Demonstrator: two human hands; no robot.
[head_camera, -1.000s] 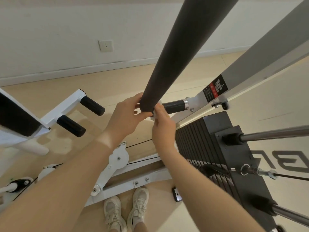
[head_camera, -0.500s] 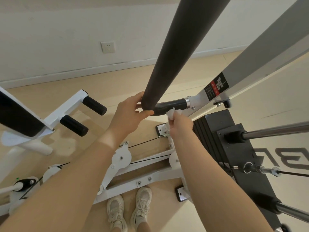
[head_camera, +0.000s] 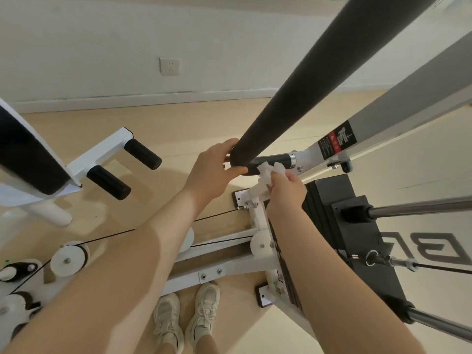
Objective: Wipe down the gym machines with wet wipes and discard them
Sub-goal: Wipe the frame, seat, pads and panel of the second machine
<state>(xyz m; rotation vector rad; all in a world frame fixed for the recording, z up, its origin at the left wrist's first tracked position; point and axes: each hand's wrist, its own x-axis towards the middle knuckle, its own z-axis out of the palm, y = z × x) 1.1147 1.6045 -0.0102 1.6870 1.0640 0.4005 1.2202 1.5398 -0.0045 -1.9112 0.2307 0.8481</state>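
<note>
Wipe [head_camera: 268,172] was bunched in the fingers of the right hand [head_camera: 286,190], pressed to the underside of the short black handle [head_camera: 274,160] that juts from the white frame arm [head_camera: 314,152]. A second earlier that hand had sat tight against the end of the long padded bar [head_camera: 319,80], covering the handle; half a second earlier it had dropped just below it. It had since slid outward along the handle toward the chrome collar [head_camera: 292,158], wipe leading. The left hand [head_camera: 214,167] had not moved: fingers and thumb curled round the lower end of the padded bar, steadying it.

Judgement: the stroke ran from the inner end of the handle to its outer end, so this handle was mid-wipe, not finished. The weight stack [head_camera: 339,213], steel rods [head_camera: 419,208] and the two foam rollers [head_camera: 127,169] at the left showed no sign of attention. No bin was in view.
</note>
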